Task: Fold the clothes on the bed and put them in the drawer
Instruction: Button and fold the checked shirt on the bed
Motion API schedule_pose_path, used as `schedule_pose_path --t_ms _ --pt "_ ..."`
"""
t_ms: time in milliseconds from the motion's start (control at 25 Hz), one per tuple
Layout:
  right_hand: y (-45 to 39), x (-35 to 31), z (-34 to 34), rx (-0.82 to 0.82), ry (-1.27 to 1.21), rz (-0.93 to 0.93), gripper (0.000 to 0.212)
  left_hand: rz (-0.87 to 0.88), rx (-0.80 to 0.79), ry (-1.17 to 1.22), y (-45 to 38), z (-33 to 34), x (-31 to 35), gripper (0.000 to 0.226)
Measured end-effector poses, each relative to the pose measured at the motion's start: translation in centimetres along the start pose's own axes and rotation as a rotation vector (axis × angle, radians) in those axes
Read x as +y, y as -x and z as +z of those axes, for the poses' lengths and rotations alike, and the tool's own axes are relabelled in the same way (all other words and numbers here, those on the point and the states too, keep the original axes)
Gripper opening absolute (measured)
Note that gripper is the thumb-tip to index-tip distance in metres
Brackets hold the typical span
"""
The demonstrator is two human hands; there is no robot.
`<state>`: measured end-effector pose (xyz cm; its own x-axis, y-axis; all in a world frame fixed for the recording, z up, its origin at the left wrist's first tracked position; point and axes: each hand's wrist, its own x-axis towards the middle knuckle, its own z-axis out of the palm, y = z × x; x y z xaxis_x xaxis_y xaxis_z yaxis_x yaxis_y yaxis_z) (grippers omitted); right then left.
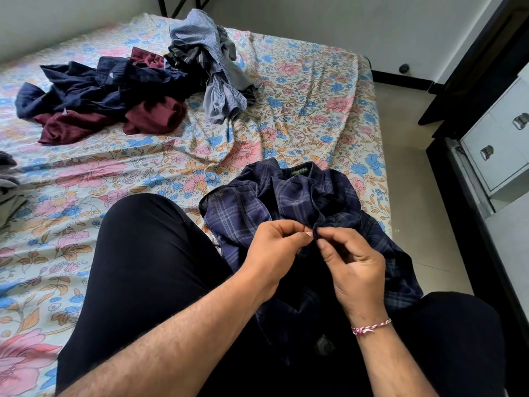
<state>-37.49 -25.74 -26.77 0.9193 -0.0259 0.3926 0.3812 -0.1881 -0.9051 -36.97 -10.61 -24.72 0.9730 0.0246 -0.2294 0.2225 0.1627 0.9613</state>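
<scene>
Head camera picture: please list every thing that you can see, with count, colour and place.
checked shirt: one, navy, on the lap and bed edge
clothes pile: one, navy, maroon, grey-blue, far side of bed
grey cloth: one, left edge
bed sheet: one, floral
drawers: two fronts, white, right
bracelet: one, pink-white, right wrist
left hand: pinches the shirt
right hand: pinches the shirt

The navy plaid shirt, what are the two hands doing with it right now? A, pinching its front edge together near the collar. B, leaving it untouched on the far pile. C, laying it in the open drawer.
A: the left hand and right hand both pinch the front edge of the navy plaid shirt, which lies on the lap and the bed.
</scene>
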Motion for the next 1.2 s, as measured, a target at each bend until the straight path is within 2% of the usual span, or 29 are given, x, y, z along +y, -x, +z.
schedule_pose_path --t_ms 120,320,480,640,800,1080,1160,1200 --pt "-0.1 0.3 0.0 -0.04 0.139 -0.043 0.02 -0.037 0.014 -0.085 -0.3 -0.3 -0.1 0.015" --pt "0.1 0.6 0.8 -0.026 0.259 -0.078 0.023 -0.052 0.095 -0.145 0.0 0.1 0.0 0.032" --pt "0.1 0.7 1.1 0.002 0.319 -0.103 0.021 -0.004 0.115 -0.212 -0.1 0.0 -0.6 0.019" --pt "0.1 0.3 1.1 0.025 0.407 -0.187 0.021 0.096 0.163 -0.369 -0.6 0.1 -0.6 0.018" --pt "-0.3 0.0 0.8 0.015 0.491 -0.301 0.022 0.28 0.161 -0.593 -0.7 -0.2 -0.1 0.018" --pt "-0.3 0.2 0.6 0.048 0.514 -0.381 0.021 0.4 0.13 -0.677 -0.8 -0.3 0.0 0.016" --pt "-0.2 0.0 0.7 0.072 0.41 -0.299 0.018 0.402 0.088 -0.633 -1.0 -0.5 0.0 0.018" --pt "-0.1 -0.1 0.7 0.087 0.281 -0.184 0.017 0.385 0.059 -0.58 -1.1 -0.5 0.0 0.02"
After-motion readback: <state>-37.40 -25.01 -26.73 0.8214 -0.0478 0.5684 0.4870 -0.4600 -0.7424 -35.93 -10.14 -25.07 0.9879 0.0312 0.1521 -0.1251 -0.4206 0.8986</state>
